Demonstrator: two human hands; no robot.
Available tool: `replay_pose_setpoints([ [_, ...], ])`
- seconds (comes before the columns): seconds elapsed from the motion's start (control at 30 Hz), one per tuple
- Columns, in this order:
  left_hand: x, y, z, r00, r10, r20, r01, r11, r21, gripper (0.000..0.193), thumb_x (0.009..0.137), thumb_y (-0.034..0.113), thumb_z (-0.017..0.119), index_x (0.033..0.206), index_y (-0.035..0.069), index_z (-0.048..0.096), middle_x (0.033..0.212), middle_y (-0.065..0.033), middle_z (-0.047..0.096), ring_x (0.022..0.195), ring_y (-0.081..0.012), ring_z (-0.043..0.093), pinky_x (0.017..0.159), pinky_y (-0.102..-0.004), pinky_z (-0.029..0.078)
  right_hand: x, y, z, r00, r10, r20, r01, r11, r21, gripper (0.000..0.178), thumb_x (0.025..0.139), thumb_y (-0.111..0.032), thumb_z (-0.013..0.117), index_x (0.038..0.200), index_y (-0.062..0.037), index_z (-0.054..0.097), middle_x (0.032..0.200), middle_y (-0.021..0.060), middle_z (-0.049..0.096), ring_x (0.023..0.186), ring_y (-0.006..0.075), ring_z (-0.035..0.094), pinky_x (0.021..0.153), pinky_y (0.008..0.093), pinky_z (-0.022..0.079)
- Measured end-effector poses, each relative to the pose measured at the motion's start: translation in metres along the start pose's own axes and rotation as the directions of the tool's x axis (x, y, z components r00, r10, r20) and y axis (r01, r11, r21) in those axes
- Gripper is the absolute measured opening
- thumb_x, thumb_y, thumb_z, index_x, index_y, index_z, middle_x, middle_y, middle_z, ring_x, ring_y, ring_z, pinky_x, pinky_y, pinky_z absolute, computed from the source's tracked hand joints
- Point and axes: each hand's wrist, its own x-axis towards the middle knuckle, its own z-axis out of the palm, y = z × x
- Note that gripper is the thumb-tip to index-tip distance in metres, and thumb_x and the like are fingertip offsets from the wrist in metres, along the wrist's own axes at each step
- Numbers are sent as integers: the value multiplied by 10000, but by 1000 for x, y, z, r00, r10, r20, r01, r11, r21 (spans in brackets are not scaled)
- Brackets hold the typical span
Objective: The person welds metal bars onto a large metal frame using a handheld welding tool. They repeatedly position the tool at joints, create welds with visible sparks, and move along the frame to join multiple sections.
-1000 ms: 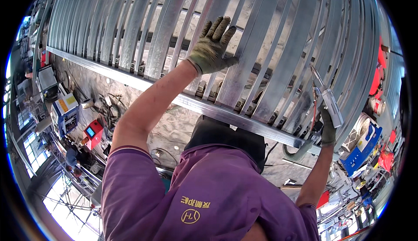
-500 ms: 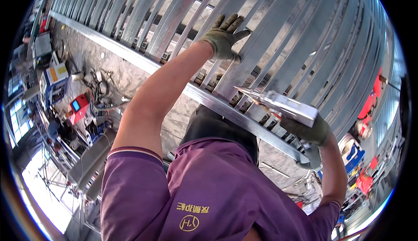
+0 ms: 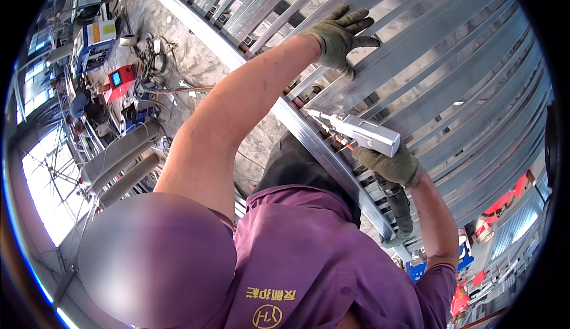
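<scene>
My left hand (image 3: 341,39), in a worn olive glove, lies with fingers spread on the silver metal slats (image 3: 442,47). My gloved right hand (image 3: 389,165) is wrapped round a handheld welding gun (image 3: 371,134) with a boxy silver body. Its thin nozzle (image 3: 317,114) points left, at the end of a wide slat beside the long front rail (image 3: 309,145); whether it touches cannot be told. A thin wire guide with an orange part (image 3: 341,140) runs under the nozzle. From the gun's grip a dark ribbed hose (image 3: 402,210) hangs down over the rail.
At left a red machine with a blue screen (image 3: 117,79) stands on the floor near tangled cables (image 3: 155,62). Behind it is a blue-and-white machine (image 3: 98,35). Thick grey tubes (image 3: 122,157) lie lower left. Gaps separate the slats. Red and blue items lie far right.
The welding gun's nozzle has come in to the slat's end by the rail, and my right hand with it. My left hand stays spread on the slats. The whole view has turned and shifted.
</scene>
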Motion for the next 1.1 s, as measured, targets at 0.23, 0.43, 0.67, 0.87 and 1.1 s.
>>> replay_pose_setpoints([
  [0.23, 2, -2, 3, 999, 7, -40, -6, 1000, 16, 1100, 793, 817, 825, 1722, 391, 420, 1857, -106, 260, 1745, -330, 104, 1421, -550, 26, 18, 25, 4, 986, -167, -18, 167, 986, -27, 440, 970, -202, 914, 1359, -49, 775, 1136, 76, 846, 994, 119, 760, 850, 330, 634],
  [0.43, 3, -2, 4, 999, 4, -53, -3, 1000, 25, 1114, 776, 820, 836, 1720, 397, 422, 1851, -105, 275, 1741, -338, 117, 1422, -548, 34, 23, 30, 6, 978, -211, 4, 210, 976, -62, 464, 973, -237, 906, 1371, -46, 763, 1181, 108, 846, 1049, 158, 794, 885, 341, 636],
  [0.67, 6, -6, 11, 996, 16, -83, -15, 1000, 16, 1098, 785, 820, 826, 1717, 401, 426, 1848, -107, 281, 1741, -345, 112, 1421, -552, 34, 24, 30, 8, 979, -204, 18, 204, 970, -132, 492, 983, -302, 884, 1385, -52, 753, 1179, 139, 840, 1061, 207, 808, 906, 353, 629],
  [0.87, 5, -5, 6, 999, 16, -52, -18, 999, -33, 1096, 782, 790, 840, 1717, 391, 429, 1845, -110, 290, 1741, -349, 106, 1420, -562, 33, 25, 27, 11, 969, -245, 21, 244, 947, -211, 488, 987, -304, 868, 1394, -60, 752, 1192, 158, 837, 1081, 240, 817, 902, 366, 632],
  [1.1, 7, -6, 9, 997, 24, -69, -27, 999, -38, 1089, 779, 772, 853, 1708, 379, 443, 1840, -119, 298, 1739, -360, 114, 1416, -571, 42, 18, 16, 13, 977, -214, 19, 211, 940, -267, 461, 977, -293, 874, 1361, -64, 764, 1181, 153, 840, 1107, 252, 820, 906, 367, 642],
])
